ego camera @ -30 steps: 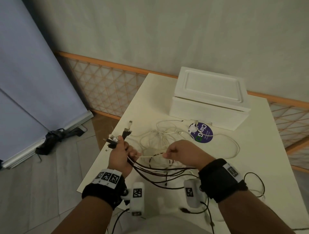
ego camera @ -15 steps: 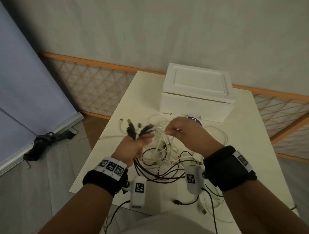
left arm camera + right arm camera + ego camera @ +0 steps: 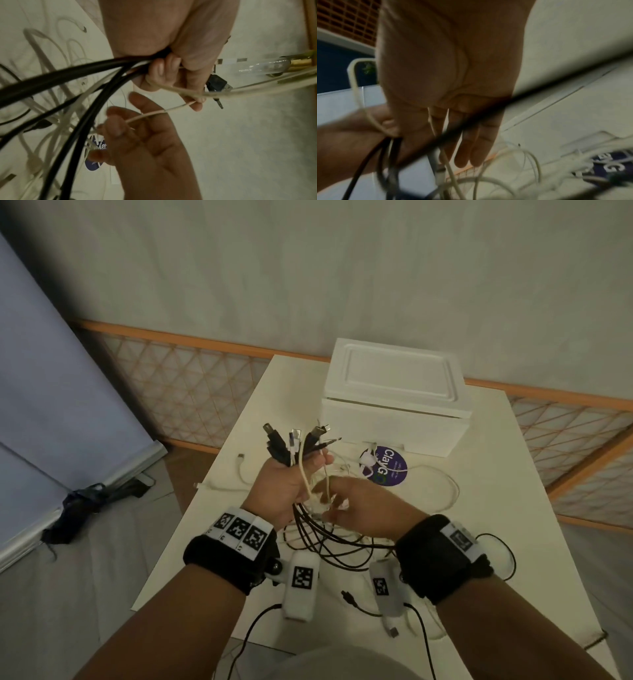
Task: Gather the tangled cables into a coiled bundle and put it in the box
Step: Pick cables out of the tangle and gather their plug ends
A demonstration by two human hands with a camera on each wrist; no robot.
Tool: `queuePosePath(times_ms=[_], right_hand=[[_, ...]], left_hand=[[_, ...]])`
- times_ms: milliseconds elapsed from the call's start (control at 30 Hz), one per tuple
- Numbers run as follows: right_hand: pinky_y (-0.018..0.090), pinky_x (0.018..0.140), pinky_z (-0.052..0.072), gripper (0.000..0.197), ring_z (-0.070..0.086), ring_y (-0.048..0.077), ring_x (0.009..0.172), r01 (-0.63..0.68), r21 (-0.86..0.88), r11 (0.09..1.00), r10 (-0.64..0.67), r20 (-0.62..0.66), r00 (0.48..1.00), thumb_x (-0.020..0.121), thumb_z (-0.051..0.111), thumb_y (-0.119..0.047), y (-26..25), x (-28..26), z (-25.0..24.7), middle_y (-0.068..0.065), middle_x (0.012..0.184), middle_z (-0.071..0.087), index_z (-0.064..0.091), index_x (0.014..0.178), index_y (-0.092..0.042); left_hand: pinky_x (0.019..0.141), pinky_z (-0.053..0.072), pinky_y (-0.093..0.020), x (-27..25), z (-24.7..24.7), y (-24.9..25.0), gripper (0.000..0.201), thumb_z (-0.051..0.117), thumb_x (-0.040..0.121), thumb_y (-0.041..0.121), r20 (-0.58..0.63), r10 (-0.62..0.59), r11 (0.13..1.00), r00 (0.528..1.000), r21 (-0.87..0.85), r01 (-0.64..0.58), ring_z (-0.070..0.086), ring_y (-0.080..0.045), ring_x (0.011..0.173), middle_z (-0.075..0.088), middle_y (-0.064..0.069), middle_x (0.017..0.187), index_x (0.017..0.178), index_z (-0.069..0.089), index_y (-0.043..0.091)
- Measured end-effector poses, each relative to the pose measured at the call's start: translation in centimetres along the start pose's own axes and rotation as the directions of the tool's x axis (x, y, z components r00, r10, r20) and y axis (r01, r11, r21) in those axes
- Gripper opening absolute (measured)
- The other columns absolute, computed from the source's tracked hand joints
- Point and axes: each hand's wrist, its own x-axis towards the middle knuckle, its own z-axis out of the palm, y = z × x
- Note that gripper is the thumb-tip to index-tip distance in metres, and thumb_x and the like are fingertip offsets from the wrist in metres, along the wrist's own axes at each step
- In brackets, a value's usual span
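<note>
My left hand (image 3: 287, 487) grips a bunch of black and white cables just below their plugs (image 3: 294, 440), which stick up above the fist. The black cables (image 3: 329, 539) hang from it in loops toward the table (image 3: 513, 542). In the left wrist view the left hand (image 3: 173, 67) also holds a thin white cable (image 3: 154, 112) with its thumb. My right hand (image 3: 356, 505) is just right of it with straight fingers (image 3: 471, 142); a white cable runs between them. The white foam box (image 3: 394, 392) stands behind, lid on.
More white cable (image 3: 448, 491) lies looped on the table by a round purple sticker (image 3: 387, 467). Loose plugs (image 3: 347, 597) lie near the front edge, and another white cable end (image 3: 241, 457) near the left edge. An orange lattice rail (image 3: 191, 392) runs behind.
The left hand has raised the plug ends higher. The right hand has come down and back from its pinch on the white cable, and its fingers have straightened.
</note>
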Motion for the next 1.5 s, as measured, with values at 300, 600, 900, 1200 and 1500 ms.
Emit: queuePosePath(times_ms=[300,600,900,1200,1500], right_hand=[[0.016,0.063,0.05,0.019,0.06,0.002,0.066,0.129,0.401,0.907,0.125,-0.549,0.826,0.094,0.05,-0.005,-1.0,1.3,-4.2,-0.009,0.076,0.063,0.062,0.087,-0.018],[0.033,0.073,0.056,0.031,0.064,0.017,0.082,0.149,0.575,0.804,0.238,-0.541,0.807,0.083,0.065,0.0,-0.2,2.3,-4.1,-0.002,0.091,0.064,0.056,0.106,-0.019],[0.026,0.072,0.052,0.017,0.06,0.004,0.067,0.03,0.4,0.916,0.095,-0.288,0.953,0.089,0.061,-0.009,0.6,3.5,-1.2,-0.009,0.069,0.062,0.065,0.079,-0.022],[0.023,0.065,0.047,0.021,0.056,0.007,0.067,0.152,0.41,0.899,0.19,-0.681,0.708,0.094,0.05,-0.004,0.8,1.4,-7.4,-0.004,0.074,0.061,0.067,0.093,-0.017],[0.039,0.073,0.046,0.016,0.058,0.04,0.083,-0.505,-0.137,0.852,0.211,-0.793,0.571,0.09,0.059,-0.016,8.8,-4.8,-8.8,0.019,0.086,0.059,0.073,0.095,-0.011]], left_hand=[[0.094,0.052,-0.048,2.4,-2.8,-4.6,0.04,0.088,0.052,0.044,0.191,-0.199,0.816,0.961,0.575,0.054,0.068,-0.028,0.094,0.074,-0.006,0.09,0.082,0.076,0.02],[0.039,0.021,-0.019,4.2,-2.0,-2.1,0.012,0.068,0.087,0.014,-0.035,-0.1,0.938,0.994,0.331,0.106,0.028,-0.004,0.034,0.052,0.008,0.045,0.076,0.067,0.009],[0.036,0.021,-0.017,5.3,-1.7,-1.5,0.01,0.066,0.087,0.019,0.009,-0.067,0.992,0.998,0.11,0.065,0.027,-0.005,0.035,0.061,-0.013,0.081,0.08,0.07,0.013],[0.04,0.021,-0.021,5.3,-4.4,-5.7,0.028,0.073,0.083,0.026,-0.025,-0.287,0.86,0.958,0.434,0.269,0.024,-0.01,0.039,0.042,0.003,0.049,0.108,0.07,0.013],[0.034,0.018,-0.016,5.4,-9.1,-6.2,0.037,0.055,0.094,0.016,-0.352,-0.349,0.933,0.869,-0.04,0.358,0.019,-0.008,0.03,0.026,0.006,0.041,0.064,0.035,0.02]])
